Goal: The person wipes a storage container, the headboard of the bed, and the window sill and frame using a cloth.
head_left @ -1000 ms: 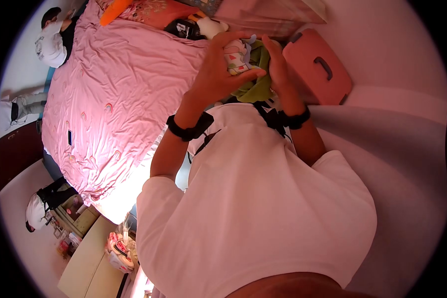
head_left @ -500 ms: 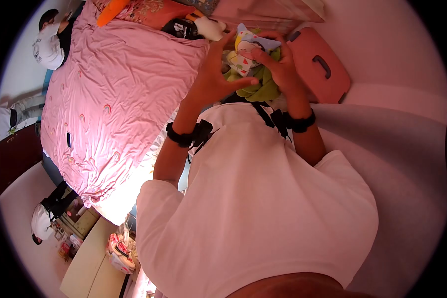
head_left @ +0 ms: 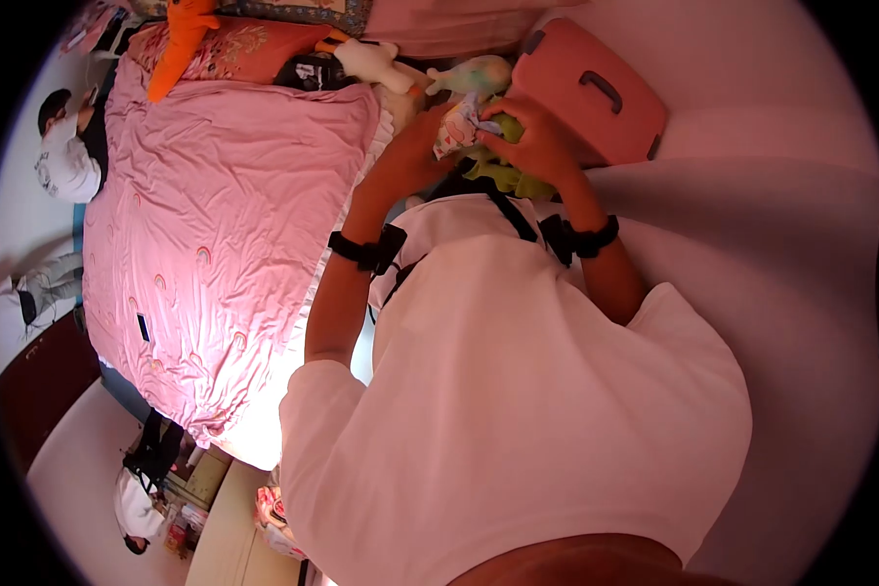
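Note:
My left hand (head_left: 418,154) is closed around one side of a small white cloth piece (head_left: 455,129) with a coloured print. My right hand (head_left: 545,146) bends its fingers in from the other side, at the cloth's pale blue edge and a rounded green part (head_left: 507,128). Beneath both hands hangs a soft green fabric piece (head_left: 508,178), its upper end partly hidden by my fingers. Whether the green parts belong to one item I cannot tell. Just beyond my hands lies a pale multicoloured plush toy (head_left: 474,76).
A pink suitcase (head_left: 596,90) stands right of my hands. At left is a bed with a pink rainbow sheet (head_left: 234,215), bearing a phone (head_left: 144,327), a white plush goose (head_left: 369,62) and a long orange plush (head_left: 180,44). Several people (head_left: 68,156) are along the left side.
My hands have drawn closer together around the printed cloth, which is now more bunched and turned. The view has shifted, uncovering the pale plush toy beyond my hands.

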The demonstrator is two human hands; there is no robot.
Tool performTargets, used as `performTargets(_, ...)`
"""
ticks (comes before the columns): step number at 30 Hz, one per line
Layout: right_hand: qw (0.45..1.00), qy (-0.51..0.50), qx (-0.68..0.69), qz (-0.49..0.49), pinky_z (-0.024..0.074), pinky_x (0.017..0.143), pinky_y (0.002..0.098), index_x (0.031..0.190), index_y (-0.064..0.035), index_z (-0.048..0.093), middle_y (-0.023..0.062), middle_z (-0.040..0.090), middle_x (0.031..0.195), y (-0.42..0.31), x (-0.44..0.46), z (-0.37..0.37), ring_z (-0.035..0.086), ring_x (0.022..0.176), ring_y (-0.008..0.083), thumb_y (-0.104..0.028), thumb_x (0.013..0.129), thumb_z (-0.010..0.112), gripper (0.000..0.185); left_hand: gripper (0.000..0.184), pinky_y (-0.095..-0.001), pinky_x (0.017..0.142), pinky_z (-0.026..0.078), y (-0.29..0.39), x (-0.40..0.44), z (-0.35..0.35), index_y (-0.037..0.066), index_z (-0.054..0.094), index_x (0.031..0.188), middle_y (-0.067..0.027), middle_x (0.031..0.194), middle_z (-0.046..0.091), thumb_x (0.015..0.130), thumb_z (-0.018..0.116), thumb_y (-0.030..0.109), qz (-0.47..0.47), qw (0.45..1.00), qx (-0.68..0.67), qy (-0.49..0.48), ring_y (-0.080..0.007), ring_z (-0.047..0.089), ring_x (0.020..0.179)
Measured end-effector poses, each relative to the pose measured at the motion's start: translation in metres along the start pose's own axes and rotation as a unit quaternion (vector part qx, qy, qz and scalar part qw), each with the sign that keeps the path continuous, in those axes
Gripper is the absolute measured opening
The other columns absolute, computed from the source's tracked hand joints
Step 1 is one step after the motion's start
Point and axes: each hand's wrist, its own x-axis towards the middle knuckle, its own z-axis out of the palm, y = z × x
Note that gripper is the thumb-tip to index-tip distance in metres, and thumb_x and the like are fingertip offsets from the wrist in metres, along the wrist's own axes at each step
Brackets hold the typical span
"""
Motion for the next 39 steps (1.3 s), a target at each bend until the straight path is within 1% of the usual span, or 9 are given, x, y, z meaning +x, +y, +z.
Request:
performTargets(4, 0.992, 0.040, -0.114, -0.033, 0.0492, 0.090, 0.0372, 0.134, -0.0147, 0.052, 0.0105, 0.065, 0.115, 0.016, -0.023, -0.029, 0.063, 0.106, 0.0283, -0.025, 0.078, 0.080, 0.064, 0.068, -0.0400, 0.096, 0.044, -0.020, 0.027, 0.026, 0.004, 0.043, 0.135, -0.0180, 0.123, 0.054, 0.075, 0.073, 0.005, 0.028, 0.997, 0.016, -0.069, -0.0371, 0.052, 0.116)
performTargets(7, 0.985, 0.018, -0.171, 0.020, 0.0495, 0.090, 0.0408, 0.146, -0.0209, 0.040, 0.0113, 0.061, 0.123, 0.014, -0.035, -0.049, 0.061, 0.110, 0.0313, -0.026, 0.076, 0.080, 0.080, 0.057, -0.0454, 0.087, 0.047, -0.006, 0.050, 0.036, 0.006, 0.048, 0.123, -0.0158, 0.108, 0.054, 0.071, 0.072, 0.004, 0.070, 0.992, 0.042, -0.100, -0.0385, 0.054, 0.103)
performTargets(10, 0.977, 0.005, -0.211, 0.002, 0.0506, 0.088, 0.0414, 0.146, -0.0231, 0.040, 0.0099, 0.060, 0.122, 0.029, -0.034, -0.055, 0.060, 0.109, 0.0310, -0.025, 0.074, 0.080, 0.083, 0.059, -0.0441, 0.087, 0.047, 0.012, 0.080, 0.044, 0.008, 0.049, 0.125, -0.0146, 0.109, 0.055, 0.070, 0.072, 0.005, 0.131, 0.983, 0.080, -0.096, -0.0371, 0.055, 0.104)
performTargets(14, 0.964, 0.012, -0.264, 0.035, 0.0518, 0.085, 0.0399, 0.145, -0.0248, 0.042, 0.0078, 0.062, 0.115, 0.042, -0.027, -0.066, 0.062, 0.105, 0.0283, -0.025, 0.073, 0.079, 0.081, 0.060, -0.0437, 0.086, 0.048, 0.023, 0.106, 0.049, 0.009, 0.050, 0.125, -0.0140, 0.112, 0.056, 0.070, 0.073, 0.007, 0.153, 0.980, 0.086, -0.099, -0.0364, 0.056, 0.104)
performTargets(19, 0.960, 0.083, -0.268, 0.023, 0.0529, 0.082, 0.0389, 0.129, -0.0211, 0.060, 0.0071, 0.062, 0.109, 0.059, -0.022, -0.082, 0.063, 0.101, 0.0265, -0.027, 0.076, 0.076, 0.056, 0.061, -0.0443, 0.085, 0.049, 0.017, 0.128, 0.058, 0.009, 0.050, 0.125, -0.0140, 0.114, 0.057, 0.070, 0.076, 0.012, 0.154, 0.980, 0.100, -0.081, -0.0356, 0.057, 0.105)
performTargets(25, 0.961, 0.060, -0.265, 0.054, 0.0534, 0.081, 0.0395, 0.122, -0.0188, 0.065, 0.0081, 0.062, 0.110, 0.073, -0.013, -0.093, 0.065, 0.098, 0.0282, -0.030, 0.077, 0.075, 0.048, 0.067, -0.0427, 0.087, 0.050, 0.014, 0.143, 0.067, 0.007, 0.048, 0.130, -0.0142, 0.116, 0.057, 0.073, 0.077, 0.026, 0.087, 0.971, 0.176, -0.133, -0.0331, 0.057, 0.110)
performTargets(31, 0.957, 0.081, -0.273, 0.060, 0.0539, 0.081, 0.0404, 0.122, -0.0183, 0.065, 0.0088, 0.063, 0.113, 0.093, -0.013, -0.096, 0.065, 0.099, 0.0292, -0.031, 0.078, 0.075, 0.047, 0.050, -0.0447, 0.080, 0.049, 0.011, 0.154, 0.080, 0.007, 0.054, 0.108, -0.0106, 0.100, 0.058, 0.069, 0.078, 0.027, 0.062, 0.949, 0.283, -0.123, -0.0313, 0.059, 0.099)
performTargets(33, 0.955, 0.091, -0.276, 0.058, 0.0540, 0.081, 0.0405, 0.121, -0.0181, 0.065, 0.0089, 0.063, 0.112, 0.107, -0.012, -0.095, 0.064, 0.100, 0.0291, -0.031, 0.078, 0.074, 0.046, 0.042, -0.0440, 0.075, 0.047, 0.007, 0.160, 0.086, 0.008, 0.056, 0.095, -0.0084, 0.093, 0.059, 0.067, 0.078, 0.031, 0.106, 0.930, 0.339, -0.095, -0.0293, 0.060, 0.092)
performTargets(39, 0.945, 0.129, -0.288, 0.083, 0.0548, 0.078, 0.0408, 0.117, -0.0189, 0.068, 0.0072, 0.063, 0.112, 0.133, -0.018, -0.100, 0.064, 0.102, 0.0262, -0.026, 0.076, 0.074, 0.042, 0.036, -0.0406, 0.073, 0.047, 0.007, 0.175, 0.110, 0.009, 0.057, 0.088, -0.0084, 0.089, 0.057, 0.071, 0.077, 0.034, 0.105, 0.904, 0.408, -0.072, -0.0248, 0.061, 0.086)
